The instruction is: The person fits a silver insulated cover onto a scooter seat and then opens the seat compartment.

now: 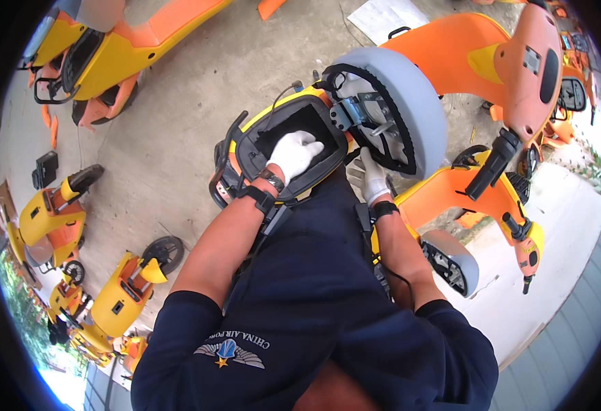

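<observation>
A grey scooter seat (pixel 420 103) is tipped up on its metal hinge bracket (pixel 348 115), its underside facing the open dark compartment (pixel 259 147) under it. Over that compartment is my left hand (pixel 295 156) in a white glove. Its fingers are curled together, and what they hold, if anything, is hidden. My right hand (pixel 372 178), also gloved in white, is beside the raised seat's lower edge with its fingers stretched out and nothing visible in them. A black rear rail (pixel 226 147) curves round the left of the compartment. The orange front body (pixel 444 48) and handlebar column (pixel 530 75) extend to the upper right.
Another yellow and orange scooter (pixel 126 51) stands at the upper left. Yellow scooters (pixel 119 294) line the lower left. A second orange scooter (pixel 451 192) with a grey seat (pixel 454 257) is close on my right. A white sheet (pixel 386 17) lies on the concrete floor (pixel 177 103).
</observation>
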A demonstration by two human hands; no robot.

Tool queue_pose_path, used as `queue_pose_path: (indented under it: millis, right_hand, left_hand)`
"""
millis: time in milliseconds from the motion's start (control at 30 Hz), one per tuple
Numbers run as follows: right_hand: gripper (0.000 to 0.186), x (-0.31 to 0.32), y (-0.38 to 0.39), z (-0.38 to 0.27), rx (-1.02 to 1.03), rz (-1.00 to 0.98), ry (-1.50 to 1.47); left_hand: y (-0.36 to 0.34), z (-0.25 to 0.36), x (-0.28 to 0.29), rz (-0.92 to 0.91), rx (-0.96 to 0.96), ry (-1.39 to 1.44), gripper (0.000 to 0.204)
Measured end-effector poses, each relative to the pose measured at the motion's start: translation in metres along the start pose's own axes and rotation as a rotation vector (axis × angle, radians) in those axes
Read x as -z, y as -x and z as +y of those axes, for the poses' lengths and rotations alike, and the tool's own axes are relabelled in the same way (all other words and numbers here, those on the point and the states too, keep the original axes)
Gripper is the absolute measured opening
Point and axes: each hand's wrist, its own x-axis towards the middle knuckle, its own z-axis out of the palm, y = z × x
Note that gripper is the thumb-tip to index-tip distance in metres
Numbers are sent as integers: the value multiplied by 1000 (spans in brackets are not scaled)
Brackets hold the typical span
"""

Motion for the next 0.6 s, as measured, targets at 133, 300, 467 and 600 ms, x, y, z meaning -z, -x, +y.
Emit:
queue_pose_path:
  millis: [133, 300, 467, 600]
  right_hand:
    - [75, -7, -37, 12, -127, 69, -261]
    - [35, -2, -43, 23, -114, 118, -146]
    - [32, -4, -22, -5, -279, -49, 247]
    - [47, -58, 8, -71, 133, -270, 1161]
  left_hand:
    - [3, 2, -32, -66, 8, 7, 42]
    - [8, -30, -56, -103, 95, 143, 37]
    - [1, -46, -66, -62, 127, 375, 38]
    - [-10, -55, -74, 71, 101, 523, 43]
